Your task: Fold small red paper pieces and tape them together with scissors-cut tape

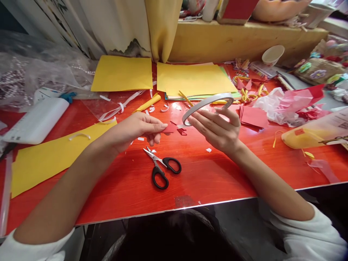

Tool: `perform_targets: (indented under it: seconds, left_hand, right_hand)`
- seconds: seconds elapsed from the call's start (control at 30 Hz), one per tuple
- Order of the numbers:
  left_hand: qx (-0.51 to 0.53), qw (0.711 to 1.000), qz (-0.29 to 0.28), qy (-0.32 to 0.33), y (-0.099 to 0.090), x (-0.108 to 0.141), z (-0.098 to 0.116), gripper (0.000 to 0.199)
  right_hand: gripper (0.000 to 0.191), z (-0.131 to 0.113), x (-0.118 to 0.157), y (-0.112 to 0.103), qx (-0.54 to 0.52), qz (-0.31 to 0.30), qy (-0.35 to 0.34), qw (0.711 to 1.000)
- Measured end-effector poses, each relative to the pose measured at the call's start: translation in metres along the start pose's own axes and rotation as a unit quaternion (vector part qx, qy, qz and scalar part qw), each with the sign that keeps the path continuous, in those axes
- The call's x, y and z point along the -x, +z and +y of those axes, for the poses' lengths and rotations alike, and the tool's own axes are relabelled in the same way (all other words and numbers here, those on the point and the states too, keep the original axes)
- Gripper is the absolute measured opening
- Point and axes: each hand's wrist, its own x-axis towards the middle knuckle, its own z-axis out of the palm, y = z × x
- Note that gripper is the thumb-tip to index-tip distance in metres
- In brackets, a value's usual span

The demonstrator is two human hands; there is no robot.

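The left hand [148,128] has a narrow grip at the centre of the frame, thumb and fingers pinching a small piece of red paper [170,129]. The right hand [221,128], right of centre, holds a roll of white tape [208,99] in its grip, the fingers passing through the ring, which is tilted. A short white strip [181,126] spans the gap between the roll and the red paper.

Just below the left hand, scissors [155,158] with black handles lie with their blades slightly apart on the red bench [214,181]. Small white scraps [208,150] are scattered around. Above the hands, a rolled yellow piece [148,103] lies near a stack of sheets [194,78] topped with yellow; another yellow sheet [122,73] is at upper left of centre, and a long yellow strip [51,159] at lower left.

Right of the right hand sit red paper squares [252,116], then crumpled pink and white wrapping [288,105]. A clear cup of orange drink [301,139] leans in at the right edge; a clear plastic bag [32,69] fills the upper left.
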Motion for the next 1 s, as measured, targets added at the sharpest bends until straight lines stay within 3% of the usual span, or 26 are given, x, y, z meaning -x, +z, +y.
perform_targets:
  seconds: [0.1, 0.47, 0.73, 1.0]
  left_hand:
    - [0.026, 0.999, -0.024, -0.004, -0.001, 0.0, -0.001, 0.031]
    - [0.05, 0.998, -0.043, -0.013, -0.001, -0.006, -0.008, 0.023]
    - [0.047, 0.995, -0.066, -0.067, 0.009, -0.014, -0.015, 0.024]
    - [0.058, 0.993, -0.071, -0.072, 0.008, -0.02, -0.02, 0.019]
  right_hand:
    - [0.043, 0.004, 0.002, 0.003, 0.015, 0.003, -0.025, 1.0]
    - [0.038, -0.005, -0.012, 0.004, -0.006, 0.044, 0.003, 0.999]
    - [0.035, -0.005, -0.016, 0.016, -0.001, -0.007, -0.03, 1.0]
    - [0.036, -0.002, -0.016, 0.031, -0.057, -0.075, -0.027, 0.995]
